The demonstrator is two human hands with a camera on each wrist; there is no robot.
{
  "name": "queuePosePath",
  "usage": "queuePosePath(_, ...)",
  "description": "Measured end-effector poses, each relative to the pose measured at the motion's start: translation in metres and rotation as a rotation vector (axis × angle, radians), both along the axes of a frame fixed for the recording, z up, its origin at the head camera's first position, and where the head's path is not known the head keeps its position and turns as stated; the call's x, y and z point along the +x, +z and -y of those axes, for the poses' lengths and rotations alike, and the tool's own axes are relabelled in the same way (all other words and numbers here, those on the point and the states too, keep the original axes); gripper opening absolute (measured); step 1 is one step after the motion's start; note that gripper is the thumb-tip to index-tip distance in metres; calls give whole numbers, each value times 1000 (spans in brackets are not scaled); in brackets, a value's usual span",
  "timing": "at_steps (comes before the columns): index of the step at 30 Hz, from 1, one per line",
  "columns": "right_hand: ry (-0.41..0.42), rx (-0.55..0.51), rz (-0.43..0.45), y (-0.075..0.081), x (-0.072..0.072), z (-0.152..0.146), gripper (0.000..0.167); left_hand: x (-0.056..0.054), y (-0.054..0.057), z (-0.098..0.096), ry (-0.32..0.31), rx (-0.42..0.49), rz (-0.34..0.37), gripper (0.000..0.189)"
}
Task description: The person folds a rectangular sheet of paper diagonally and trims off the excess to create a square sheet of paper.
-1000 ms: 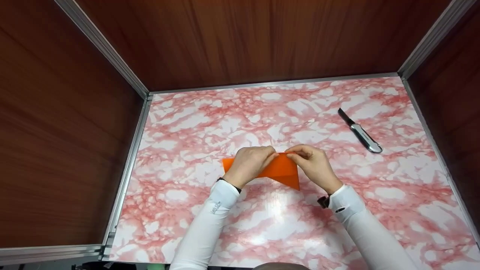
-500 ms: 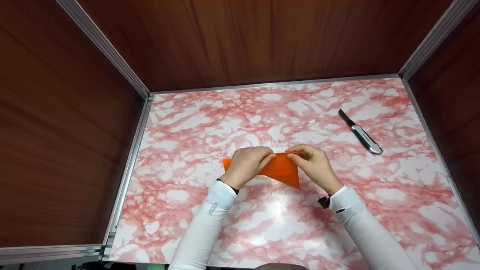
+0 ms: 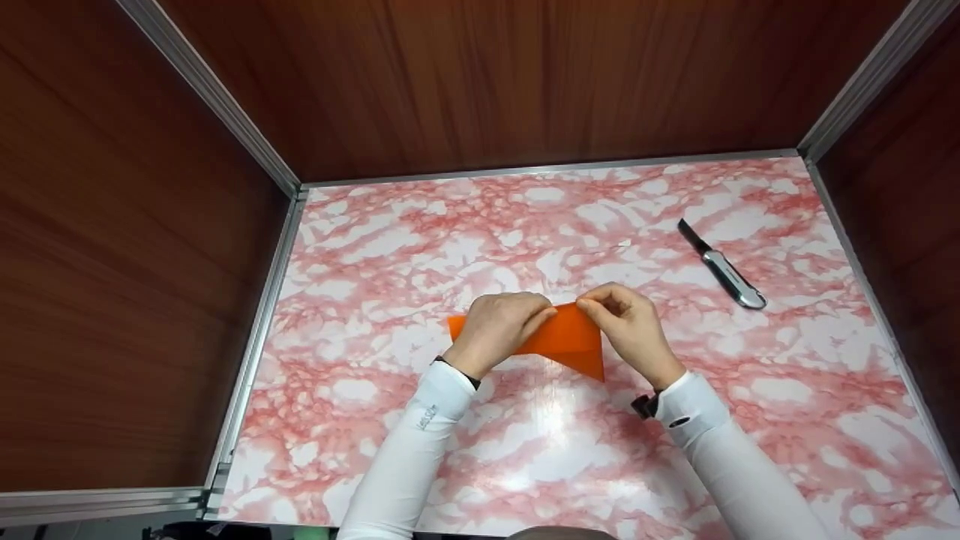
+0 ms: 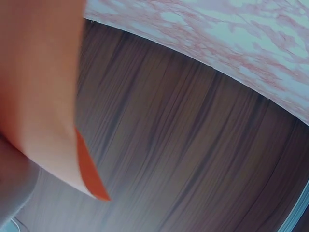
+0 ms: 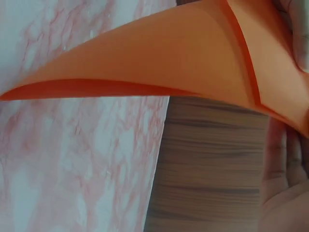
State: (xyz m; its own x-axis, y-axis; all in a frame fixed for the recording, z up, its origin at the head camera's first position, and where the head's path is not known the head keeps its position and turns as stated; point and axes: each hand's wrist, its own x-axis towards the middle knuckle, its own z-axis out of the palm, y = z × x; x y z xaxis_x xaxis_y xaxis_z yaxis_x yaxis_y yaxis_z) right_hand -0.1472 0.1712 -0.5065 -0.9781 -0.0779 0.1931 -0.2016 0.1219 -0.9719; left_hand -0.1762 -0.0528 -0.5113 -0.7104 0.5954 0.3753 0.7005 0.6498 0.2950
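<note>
Both hands hold a folded sheet of orange paper (image 3: 564, 330) above the middle of the table. My left hand (image 3: 501, 324) grips its top edge between thumb and fingers and covers much of the paper's left half. At the upper right corner my right hand (image 3: 628, 327) pinches the paper with thumb and index finger. A pointed flap hangs toward the lower right. In the right wrist view the orange paper (image 5: 159, 53) shows layered folds with a slightly gaping lower edge. Close to the left wrist camera, the orange paper (image 4: 43, 92) curls at its lower corner.
A folding knife (image 3: 729, 277) with a grey handle and dark blade lies unfolded on the right of the red-and-white marbled table (image 3: 390, 240). Brown wood-grain panels (image 3: 480, 82) with metal edge strips enclose the back and both sides.
My right hand has shifted slightly up and to the right along the paper's top edge, raising that corner a little. The left hand stays nearly in place; the knife has not moved.
</note>
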Motion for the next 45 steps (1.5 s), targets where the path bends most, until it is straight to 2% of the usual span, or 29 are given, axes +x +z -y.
queuePosePath(6,0,54,-9,1,2,3,6,2,0,1,11,-21,15,25)
queuePosePath(10,-5,32,-29,-1,1,2,5,2,1,1,20,-34,13,25)
queuePosePath(14,51,9,55,-18,-6,-9,20,2,4,4,18,-17,23,22)
queuePosePath(18,118,102,146,-30,-11,-18,27,2,6,7,11,13,21,19)
queuePosePath(22,122,200,143,-32,-12,-19,25,1,7,8,10,-1,9,20)
queuePosePath(25,124,219,131,-33,-12,-18,24,1,9,8,15,-32,45,25)
queuePosePath(30,127,239,119,-35,-11,-17,23,-1,12,9,25,-83,166,33)
queuePosePath(33,121,250,97,-35,-11,-17,23,-1,12,10,11,-105,207,33)
queuePosePath(35,117,251,87,-35,-10,-17,23,-1,12,10,-3,-110,202,33)
queuePosePath(41,117,220,83,-36,-8,-17,21,-1,10,10,-17,-113,126,33)
queuePosePath(45,100,222,81,-35,-9,-17,19,0,10,13,-15,-114,148,32)
